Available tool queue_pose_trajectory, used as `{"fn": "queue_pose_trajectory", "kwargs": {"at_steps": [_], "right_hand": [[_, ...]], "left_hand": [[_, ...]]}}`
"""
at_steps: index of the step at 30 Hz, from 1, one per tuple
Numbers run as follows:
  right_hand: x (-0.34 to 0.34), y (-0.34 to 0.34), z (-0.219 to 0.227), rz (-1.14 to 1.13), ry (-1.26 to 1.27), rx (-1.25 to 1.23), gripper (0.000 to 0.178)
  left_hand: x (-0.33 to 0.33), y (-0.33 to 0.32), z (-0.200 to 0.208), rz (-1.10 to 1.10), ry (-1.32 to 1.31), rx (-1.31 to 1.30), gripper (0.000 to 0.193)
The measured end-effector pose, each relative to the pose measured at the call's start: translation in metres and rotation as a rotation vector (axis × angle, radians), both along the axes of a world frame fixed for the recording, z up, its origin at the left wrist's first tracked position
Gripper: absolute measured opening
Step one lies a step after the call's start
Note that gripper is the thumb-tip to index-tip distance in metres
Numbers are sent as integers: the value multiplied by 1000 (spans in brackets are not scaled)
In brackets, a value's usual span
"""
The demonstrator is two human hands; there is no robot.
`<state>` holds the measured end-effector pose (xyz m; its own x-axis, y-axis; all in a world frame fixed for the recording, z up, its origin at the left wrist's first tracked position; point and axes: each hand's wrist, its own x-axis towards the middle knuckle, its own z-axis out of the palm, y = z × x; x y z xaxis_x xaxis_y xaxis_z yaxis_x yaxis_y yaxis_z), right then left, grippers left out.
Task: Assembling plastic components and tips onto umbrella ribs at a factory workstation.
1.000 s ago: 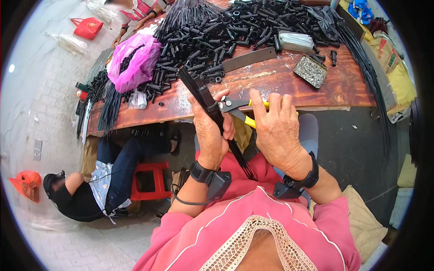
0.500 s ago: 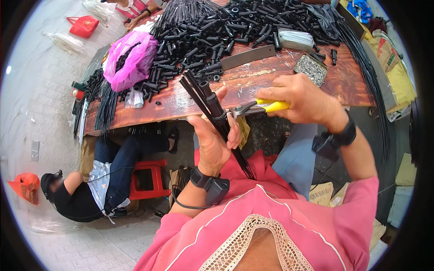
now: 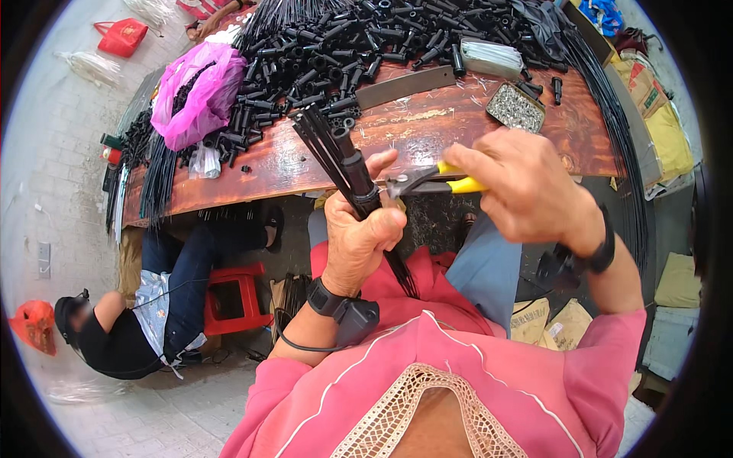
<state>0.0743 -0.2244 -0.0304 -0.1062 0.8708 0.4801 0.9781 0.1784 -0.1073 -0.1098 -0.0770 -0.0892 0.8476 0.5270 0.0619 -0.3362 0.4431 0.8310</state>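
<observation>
My left hand (image 3: pixel 355 240) is closed round a bundle of thin black rods (image 3: pixel 321 145), held slanting above my lap. A black tube-shaped plastic fitting (image 3: pixel 353 169) sits along the bundle near its upper part. In my right hand (image 3: pixel 527 187) is a pair of end-cutting pliers (image 3: pixel 439 180) with yellow grips. Their metal jaws are beside the fitting, just right of my left fingers. Whether the jaws touch the bundle I cannot tell.
Black plastic fittings (image 3: pixel 321 65) lie heaped across the wooden table (image 3: pixel 305 175). A flat metal bar (image 3: pixel 405 85), a tin of small metal pieces (image 3: pixel 517 107) and a pink plastic bag (image 3: pixel 200 95) lie there too. To the left, another person (image 3: pixel 114 336) is beside a red stool (image 3: pixel 238 298).
The pliers have turned and their jaws have opened wider by the fitting. My left thumb has come down across the bundle. The whole view has shifted slightly.
</observation>
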Motion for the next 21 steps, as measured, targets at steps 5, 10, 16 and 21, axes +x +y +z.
{"fn": "queue_pose_trajectory", "kwargs": {"at_steps": [5, 10, 16, 21], "right_hand": [[4, 11, -12, 281, 1459, -1434, 60], [-21, -2, 20, -173, 43, -377, 51], [-5, 5, -3, 180, 1599, -1186, 57], [-13, 1, 3, 3, 350, -243, 48]], "left_hand": [[1, 2, -4, -61, -37, -8, 57], [0, 3, 2, 17, 48, -30, 47], [2, 2, 1, -59, -78, -24, 53], [-2, 7, 2, -74, 24, -65, 49]]}}
